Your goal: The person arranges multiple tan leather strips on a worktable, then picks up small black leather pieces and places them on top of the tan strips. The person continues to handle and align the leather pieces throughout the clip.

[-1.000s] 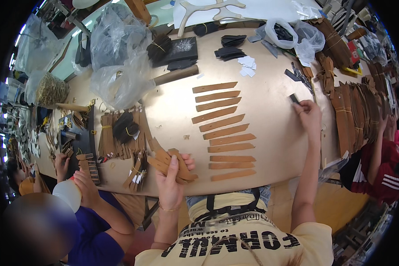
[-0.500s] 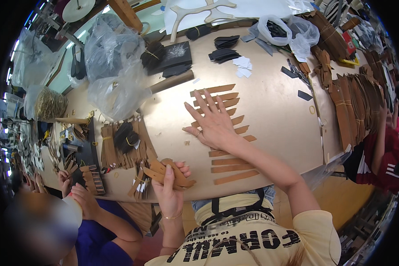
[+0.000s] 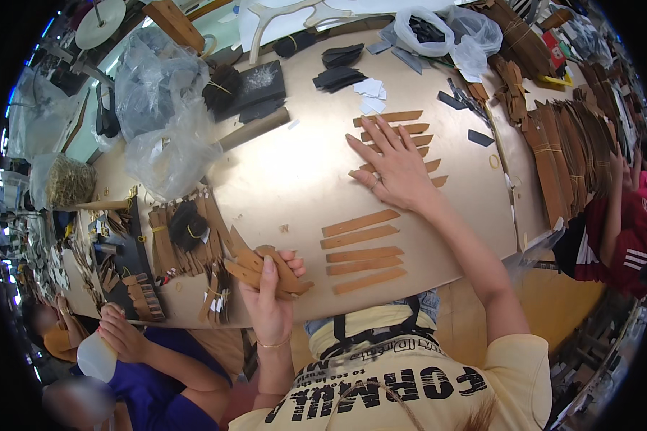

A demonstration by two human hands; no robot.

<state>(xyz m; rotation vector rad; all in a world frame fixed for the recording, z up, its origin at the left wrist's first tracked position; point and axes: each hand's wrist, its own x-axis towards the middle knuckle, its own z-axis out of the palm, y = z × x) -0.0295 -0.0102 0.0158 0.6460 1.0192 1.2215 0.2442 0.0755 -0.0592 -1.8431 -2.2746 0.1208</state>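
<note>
My left hand (image 3: 268,305) is closed round a small fanned bunch of brown leather strips (image 3: 246,264) near the table's front edge. Fingers spread, my right hand (image 3: 401,176) lies flat over a column of brown strips (image 3: 388,116) farther out on the table and partly hides them. Several more strips (image 3: 359,237) lie spaced one below another in the stretch between my two hands, touched by neither. Most strips have a slanted end.
White paper pieces (image 3: 370,93) and black piece stacks (image 3: 340,77) lie beyond. Clear plastic bags (image 3: 158,108) and bundled brown strips (image 3: 169,233) are at left; stacked brown pieces (image 3: 553,161) at right. A co-worker's hand (image 3: 118,334) shows at lower left.
My right hand has slid rightward with the far strips beneath it, opening a gap to the nearer strips. My left hand keeps its bunch. The view has shifted a little.
</note>
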